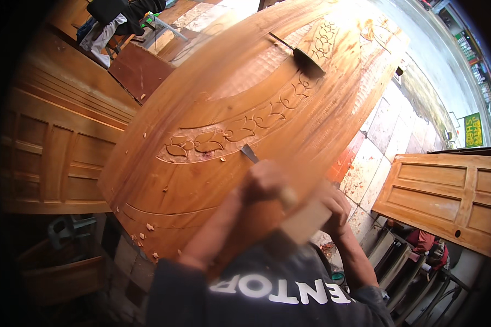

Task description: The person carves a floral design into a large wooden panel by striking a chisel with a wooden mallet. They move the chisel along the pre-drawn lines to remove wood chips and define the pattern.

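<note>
My left hand [263, 179] is closed round a chisel [249, 153], its metal blade angled onto the wooden panel [163, 191]. The tip meets the wood beside a carved band of leaves and scrolls [251, 128]. Below that fist the pale butt of the chisel's handle sticks out, blurred. My right hand [335, 206] grips a wooden mallet [306, 220], its blocky pale head just below the chisel's butt and smeared by motion. Whether mallet and chisel touch I cannot tell.
A dark brush [309, 62] with a thin handle lies farther up the panel. Wood chips [149, 226] are scattered near its lower left edge. Panelled doors stand left [54, 152] and right [442, 188]. A stool holding cloths [120, 27] is at the upper left.
</note>
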The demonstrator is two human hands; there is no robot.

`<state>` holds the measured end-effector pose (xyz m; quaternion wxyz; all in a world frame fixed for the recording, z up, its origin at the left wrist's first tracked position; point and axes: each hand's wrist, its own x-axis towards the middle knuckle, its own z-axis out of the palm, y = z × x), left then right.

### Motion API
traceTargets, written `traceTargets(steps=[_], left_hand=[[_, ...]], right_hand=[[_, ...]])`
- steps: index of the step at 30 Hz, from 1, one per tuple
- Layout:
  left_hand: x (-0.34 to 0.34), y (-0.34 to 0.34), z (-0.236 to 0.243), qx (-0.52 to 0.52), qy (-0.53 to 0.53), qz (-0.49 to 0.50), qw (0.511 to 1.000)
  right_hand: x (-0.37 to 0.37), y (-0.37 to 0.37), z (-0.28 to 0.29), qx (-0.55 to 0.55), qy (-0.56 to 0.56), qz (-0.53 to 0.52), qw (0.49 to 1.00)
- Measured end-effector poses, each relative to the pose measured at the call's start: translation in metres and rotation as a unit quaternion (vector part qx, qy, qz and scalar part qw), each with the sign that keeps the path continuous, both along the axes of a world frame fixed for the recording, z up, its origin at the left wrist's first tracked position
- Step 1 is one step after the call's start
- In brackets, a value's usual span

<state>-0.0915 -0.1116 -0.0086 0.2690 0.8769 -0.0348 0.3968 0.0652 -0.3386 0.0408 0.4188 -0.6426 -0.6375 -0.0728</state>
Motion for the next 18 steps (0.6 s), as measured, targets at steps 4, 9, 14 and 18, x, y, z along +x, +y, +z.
traceTargets(steps=[4,9,14,18], left_hand=[[0.003,0.002,0.007,-0.037,-0.012,-0.01,0.999],[-0.006,0.02,-0.003,-0.017,0.036,-0.003,0.999],[-0.008,0.01,0.011,-0.037,-0.02,-0.028,0.999],[-0.008,0.012,0.01,-0.055,-0.017,-0.037,0.998]], right_hand=[[-0.008,0.002,-0.015,0.067,0.015,0.003,0.998],[0.009,0.021,-0.007,-0.047,-0.057,0.027,0.997],[-0.009,0.014,0.01,0.076,-0.003,0.049,0.996],[-0.014,0.024,0.012,0.076,-0.017,0.058,0.995]])
